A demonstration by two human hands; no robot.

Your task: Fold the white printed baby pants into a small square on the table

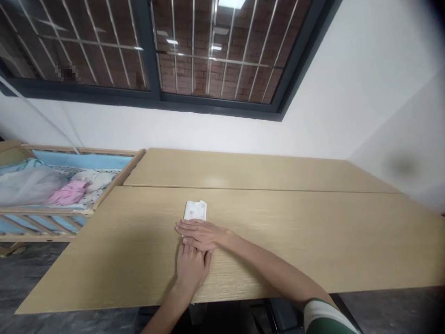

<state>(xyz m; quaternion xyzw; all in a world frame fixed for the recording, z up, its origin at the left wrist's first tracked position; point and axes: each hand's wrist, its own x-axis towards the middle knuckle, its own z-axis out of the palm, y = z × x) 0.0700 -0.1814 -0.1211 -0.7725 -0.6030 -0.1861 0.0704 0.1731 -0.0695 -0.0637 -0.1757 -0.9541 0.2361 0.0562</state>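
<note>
A small white folded packet (pixel 195 210) lies on the light wooden table (pixel 313 241), near its middle. My right hand (pixel 200 233) rests flat on the packet's near end, fingers stretched out toward the left. My left hand (pixel 191 266) lies flat on the table just below, its fingertips tucked under the right hand. Part of the packet is hidden beneath my hands.
A second wooden table (pixel 257 169) abuts the far side, against a white wall under a barred window. At the left stands a wooden baby cot (pixel 120 176) with blue lining, pink cloth (pixel 67 192) and grey netting. Dark floor shows below the table's near edge.
</note>
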